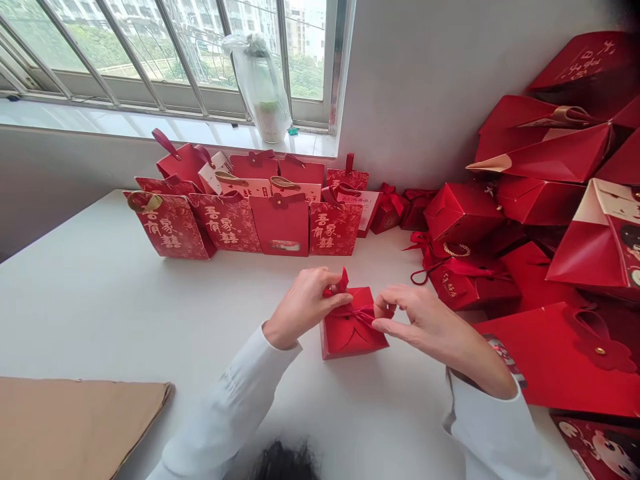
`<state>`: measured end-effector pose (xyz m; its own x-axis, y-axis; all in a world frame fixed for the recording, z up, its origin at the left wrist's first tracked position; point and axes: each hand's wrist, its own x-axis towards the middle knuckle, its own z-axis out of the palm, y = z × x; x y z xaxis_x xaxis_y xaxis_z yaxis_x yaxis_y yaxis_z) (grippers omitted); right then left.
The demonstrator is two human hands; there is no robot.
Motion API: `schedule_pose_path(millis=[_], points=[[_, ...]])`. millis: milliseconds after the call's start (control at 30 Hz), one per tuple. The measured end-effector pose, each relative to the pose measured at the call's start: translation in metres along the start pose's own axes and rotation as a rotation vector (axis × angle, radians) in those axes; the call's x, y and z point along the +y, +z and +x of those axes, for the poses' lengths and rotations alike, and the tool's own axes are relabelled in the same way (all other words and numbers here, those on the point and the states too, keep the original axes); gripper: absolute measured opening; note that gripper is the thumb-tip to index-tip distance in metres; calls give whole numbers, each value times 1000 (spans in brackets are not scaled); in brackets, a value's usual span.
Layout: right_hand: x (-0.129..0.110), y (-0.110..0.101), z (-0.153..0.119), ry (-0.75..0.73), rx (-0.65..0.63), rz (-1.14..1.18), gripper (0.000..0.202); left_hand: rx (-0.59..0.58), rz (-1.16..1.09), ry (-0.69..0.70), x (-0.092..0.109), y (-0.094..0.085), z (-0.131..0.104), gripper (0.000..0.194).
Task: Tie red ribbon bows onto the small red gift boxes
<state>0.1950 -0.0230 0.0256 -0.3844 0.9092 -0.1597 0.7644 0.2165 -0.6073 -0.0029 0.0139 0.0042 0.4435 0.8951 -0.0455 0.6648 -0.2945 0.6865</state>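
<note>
Red ribbon between two hands on a small box

A small red box (353,337) sits upright on the white tabletop (225,300), in front of the person, between their hands. Its flapped lid faces up, with curved flaps meeting near the middle. From above it looks nearly square, so no long axis stands out; it is turned slightly, its near edge rising toward the right. The ribbon (361,311) crosses the top roughly left to right and gathers near the centre, with one tip poking up at the left hand.

The left hand (304,308) is nearly closed, thumb and fingers pinching the ribbon. The right hand (420,319) is half curled at the ribbon's other side; whether its fingertips grip it firmly I cannot tell.

The box looks like light, folded card: fairly stiff at the edges, but likely to dent if its lid is pressed. Low on two opposite walls would be the safest hold. The ribbon looks soft, thin and perhaps slippery, best pinched near its ends.

Beyond stand upright gift bags (281,223); to the right lies a pile of red boxes (463,213). Flat cardboard (75,423) lies at the near left.
</note>
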Motion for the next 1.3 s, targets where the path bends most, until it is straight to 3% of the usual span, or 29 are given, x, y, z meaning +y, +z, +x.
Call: schedule_pose_path(millis=[167, 333, 467, 633, 733, 867, 1067, 1300], points=[[-2, -2, 0, 15, -49, 91, 9, 23, -33, 13, -5, 0, 3, 25], [8, 2, 6, -16, 179, -33, 19, -9, -50, 12, -6, 2, 4, 29], [13, 6, 14, -78, 291, 7, 22, -25, -34, 26, -5, 1, 4, 29], [14, -1, 9, 4, 474, 25, 25, -67, -30, 67, -4, -6, 0, 17], [14, -12, -3, 69, 406, -17, 18, -47, -75, 100, 0, -8, -3, 14], [17, -22, -17, 103, 215, -54, 18, 102, -89, 173, 9, 0, -4, 10], [17, -16, -10, 82, 10, -35, 16, 18, 1, 182, 18, 25, -3, 14], [4, -12, -3, 97, 253, 76, 21, 13, -196, 105, 16, 15, -1, 18]])
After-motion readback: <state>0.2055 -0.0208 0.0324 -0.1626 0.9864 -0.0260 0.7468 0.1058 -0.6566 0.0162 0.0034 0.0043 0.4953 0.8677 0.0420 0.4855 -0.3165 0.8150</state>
